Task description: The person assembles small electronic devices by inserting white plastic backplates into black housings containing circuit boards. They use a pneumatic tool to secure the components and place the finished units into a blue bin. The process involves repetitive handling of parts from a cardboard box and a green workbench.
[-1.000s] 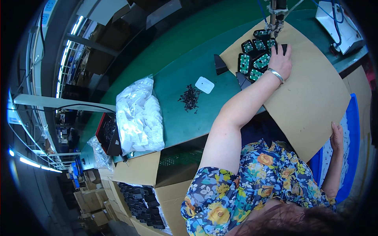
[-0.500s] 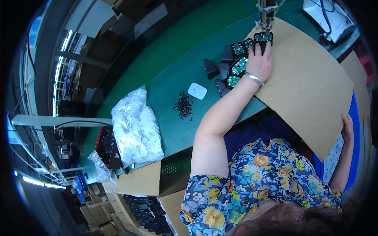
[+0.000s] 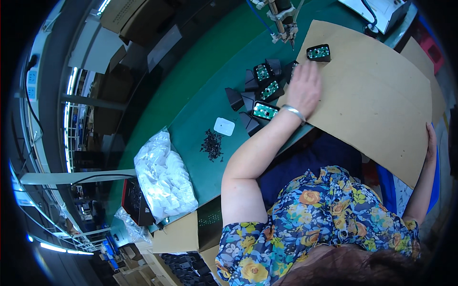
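Observation:
My left hand (image 3: 305, 88) reaches over the left edge of a brown cardboard sheet (image 3: 367, 90). Its slightly blurred fingers are stretched out, with the tips at a black plastic housing (image 3: 289, 72) that they partly cover; contact is unclear. Just beyond the fingers, one black housing with a green circuit board (image 3: 318, 52) lies on the cardboard. Several similar housings, some with boards (image 3: 265, 110), sit on the green table left of the hand. My right hand (image 3: 431, 143) is at the sheet's right edge, fingers along it and thumb hidden, apparently gripping it.
A screwdriver head (image 3: 286, 31) hangs above the far edge of the cardboard. Left on the green table (image 3: 200, 100) are a pile of small black screws (image 3: 211, 145), a white plate (image 3: 224, 127) and a bag of white parts (image 3: 164, 176). A white machine (image 3: 381, 14) stands far right.
My left hand has come off the housing under the screwdriver head and drawn back toward another one. The cardboard, with the first housing, has shifted right from the screwdriver. The view has also turned.

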`<state>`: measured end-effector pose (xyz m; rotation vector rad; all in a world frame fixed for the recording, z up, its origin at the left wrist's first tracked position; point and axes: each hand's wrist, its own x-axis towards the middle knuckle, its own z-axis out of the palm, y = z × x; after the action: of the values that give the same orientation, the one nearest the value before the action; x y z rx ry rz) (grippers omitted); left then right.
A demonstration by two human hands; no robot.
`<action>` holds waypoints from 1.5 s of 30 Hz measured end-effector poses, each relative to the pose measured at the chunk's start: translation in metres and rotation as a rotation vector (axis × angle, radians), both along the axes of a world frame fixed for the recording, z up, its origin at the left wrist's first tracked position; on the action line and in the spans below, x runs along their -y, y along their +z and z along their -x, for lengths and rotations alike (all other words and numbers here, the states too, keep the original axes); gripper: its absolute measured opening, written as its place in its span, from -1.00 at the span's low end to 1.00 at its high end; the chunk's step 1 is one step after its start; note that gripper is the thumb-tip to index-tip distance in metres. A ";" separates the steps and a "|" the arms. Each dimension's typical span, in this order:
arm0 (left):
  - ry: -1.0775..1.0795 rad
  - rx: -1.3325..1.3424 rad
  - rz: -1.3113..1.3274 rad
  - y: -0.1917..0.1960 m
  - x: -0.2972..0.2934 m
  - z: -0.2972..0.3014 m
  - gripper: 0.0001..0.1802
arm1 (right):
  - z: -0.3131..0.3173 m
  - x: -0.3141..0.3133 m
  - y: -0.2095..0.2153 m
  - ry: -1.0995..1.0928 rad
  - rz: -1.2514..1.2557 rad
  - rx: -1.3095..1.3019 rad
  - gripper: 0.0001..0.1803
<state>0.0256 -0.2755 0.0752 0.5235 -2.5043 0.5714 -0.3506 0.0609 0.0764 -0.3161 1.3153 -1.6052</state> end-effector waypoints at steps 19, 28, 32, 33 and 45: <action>0.049 0.123 -0.133 -0.029 0.069 0.032 -0.58 | 0.013 -0.102 0.000 -0.198 0.024 -0.369 -0.52; 0.029 0.177 -0.134 -0.029 0.062 0.027 -0.61 | 0.051 -0.341 -0.073 -0.656 -0.172 -0.962 -0.59; -0.021 0.161 -0.123 -0.009 0.053 0.035 -0.59 | 0.091 -0.371 -0.092 -0.929 0.073 -0.630 -0.56; -0.009 0.184 -0.134 0.002 0.048 0.033 -0.60 | 0.106 -0.343 -0.096 -0.891 0.210 -0.305 -0.55; -0.105 0.260 -0.513 0.109 -0.052 0.055 -0.63 | 0.326 0.073 -0.124 -1.355 0.180 0.119 -0.63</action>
<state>-0.0298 -0.2234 0.1843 0.5199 -2.9150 -0.0602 -0.6766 -0.0122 -0.0474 0.7398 1.3268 -2.7737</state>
